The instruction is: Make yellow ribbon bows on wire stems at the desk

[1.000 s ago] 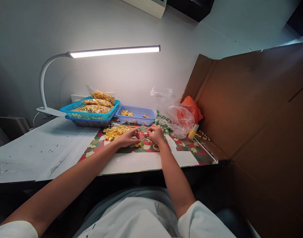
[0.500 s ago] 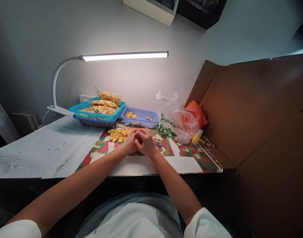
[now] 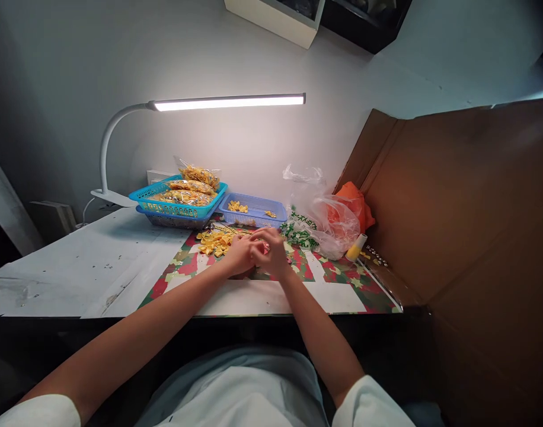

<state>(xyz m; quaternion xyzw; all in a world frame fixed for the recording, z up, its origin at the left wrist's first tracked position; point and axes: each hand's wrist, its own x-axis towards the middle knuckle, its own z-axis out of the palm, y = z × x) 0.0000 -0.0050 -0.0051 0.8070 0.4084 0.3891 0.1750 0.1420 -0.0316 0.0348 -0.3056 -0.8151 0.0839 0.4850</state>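
My left hand [image 3: 240,256] and my right hand [image 3: 272,252] meet over the patterned table covering, fingers bent and close together. Both look closed in a pinch, but whatever lies between the fingertips is hidden or too small to make out. Beside my left hand spreads a pile of small yellow pieces [image 3: 213,241], shaped like petals or bows. Just beyond the hands stands a lilac plastic basket [image 3: 258,220] with a few yellow pieces in it.
Stacked at the back left, a turquoise basket [image 3: 140,202] holds clear bags of yellow pieces [image 3: 191,193]. A lit lamp [image 3: 229,103] hangs above. To the right are plastic bags [image 3: 329,222], a yellow-and-white bottle [image 3: 355,248] and a tall cardboard sheet [image 3: 467,196].
My right hand has shifted slightly right and its fingers have lifted and spread a little from the left hand. The whole view has moved slightly.
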